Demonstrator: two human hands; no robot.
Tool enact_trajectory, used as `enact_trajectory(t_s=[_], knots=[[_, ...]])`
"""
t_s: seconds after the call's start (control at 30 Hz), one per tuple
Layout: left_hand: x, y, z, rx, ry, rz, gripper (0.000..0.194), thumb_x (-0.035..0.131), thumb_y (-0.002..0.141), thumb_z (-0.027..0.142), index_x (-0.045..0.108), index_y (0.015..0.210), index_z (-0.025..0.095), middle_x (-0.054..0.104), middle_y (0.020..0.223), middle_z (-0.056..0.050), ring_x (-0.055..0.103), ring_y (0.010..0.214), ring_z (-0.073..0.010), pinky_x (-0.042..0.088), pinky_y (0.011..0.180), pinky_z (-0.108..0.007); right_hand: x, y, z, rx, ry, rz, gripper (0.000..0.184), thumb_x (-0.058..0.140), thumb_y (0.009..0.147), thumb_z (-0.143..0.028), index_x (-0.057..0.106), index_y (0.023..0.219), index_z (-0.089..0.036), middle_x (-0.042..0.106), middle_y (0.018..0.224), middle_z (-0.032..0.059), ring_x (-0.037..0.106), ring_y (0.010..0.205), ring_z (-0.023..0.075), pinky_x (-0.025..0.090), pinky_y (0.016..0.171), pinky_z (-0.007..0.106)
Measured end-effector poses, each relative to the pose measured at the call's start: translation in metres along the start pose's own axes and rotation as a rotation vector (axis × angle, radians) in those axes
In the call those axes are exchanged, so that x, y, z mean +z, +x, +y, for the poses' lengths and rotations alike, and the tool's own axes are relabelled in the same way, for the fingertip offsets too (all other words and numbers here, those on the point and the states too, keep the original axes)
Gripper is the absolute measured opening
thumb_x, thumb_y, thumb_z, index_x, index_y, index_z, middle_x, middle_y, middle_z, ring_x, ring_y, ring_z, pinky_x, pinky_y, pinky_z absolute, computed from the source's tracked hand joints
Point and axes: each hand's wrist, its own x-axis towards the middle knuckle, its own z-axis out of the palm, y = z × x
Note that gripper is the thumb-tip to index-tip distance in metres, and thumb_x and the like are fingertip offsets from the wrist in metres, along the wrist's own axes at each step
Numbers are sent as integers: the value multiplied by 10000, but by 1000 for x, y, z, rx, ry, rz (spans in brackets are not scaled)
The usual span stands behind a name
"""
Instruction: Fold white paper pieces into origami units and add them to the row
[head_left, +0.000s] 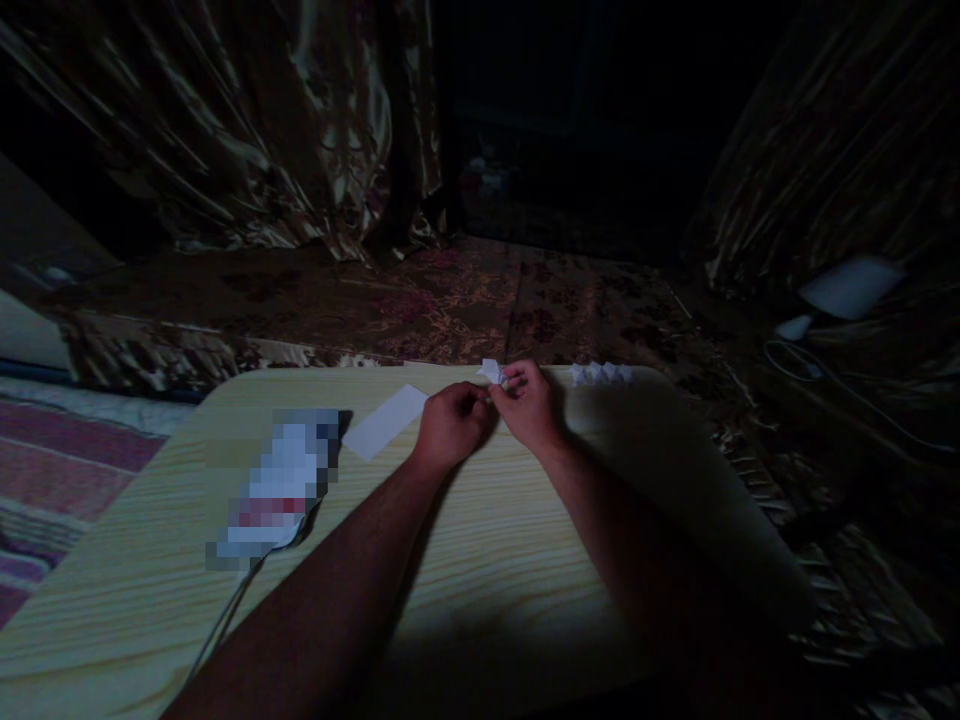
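Note:
Near the far edge of the table, my right hand [531, 400] is closed, its thumb and fingers pinching a small piece of folded white paper [491, 369]. My left hand [454, 420] meets it from the left with curled fingers, the fingertips close to the right thumb. What the left fingers grip is hidden by the hand and the dim light. Just left of that hand lies a flat white strip of paper [386, 422]. Several small folded paper pieces [600, 373] sit in a row to the right of my right hand, along the far edge.
A blurred phone-like device [277, 480] with a white cable [217, 625] lies on the left of the light wooden table [495, 560]. Patterned cloth [420, 300] and curtains [322, 130] are behind. A white lamp-like object [851, 287] with a cord stands at right.

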Motion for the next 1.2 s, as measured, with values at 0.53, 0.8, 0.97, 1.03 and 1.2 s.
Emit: enact_trajectory(t_s=[0.53, 0.8, 0.97, 1.03, 1.2], knots=[[1, 3, -4, 270, 249, -169, 258, 516, 798, 342, 712, 898, 207, 717, 1022, -47, 634, 977, -226, 457, 922, -324, -78, 35, 32, 135, -211, 227, 215, 591, 703, -350, 539, 870, -225, 541, 700, -41, 514, 647, 128, 400, 613, 236], [2, 6, -4, 269, 278, -193, 263, 523, 788, 360, 713, 907, 222, 710, 1042, -57, 632, 1007, -254, 443, 956, -362, -181, 49, 108, 258, -452, 286, 213, 570, 692, -329, 569, 866, -205, 625, 821, 17, 560, 727, 155, 438, 699, 271], [3, 7, -7, 276, 307, -200, 265, 528, 795, 370, 714, 910, 222, 708, 1041, -52, 629, 1008, -237, 445, 958, -353, -209, 56, 139, 370, -522, 230, 220, 597, 669, -326, 590, 843, -191, 645, 814, 33, 560, 679, 153, 446, 660, 277], [3, 8, -7, 275, 310, -196, 259, 536, 801, 379, 709, 905, 218, 708, 1030, -50, 629, 993, -227, 450, 948, -346, -211, 59, 147, 380, -529, 215, 211, 613, 655, -329, 597, 814, -192, 641, 775, 25, 556, 672, 150, 446, 664, 277], [3, 8, -10, 260, 335, -199, 260, 543, 811, 390, 704, 915, 215, 704, 1026, -58, 613, 1000, -226, 447, 940, -356, -210, 68, 162, 329, -560, 121, 200, 612, 662, -338, 608, 798, -191, 641, 780, 11, 554, 685, 134, 444, 684, 266]])
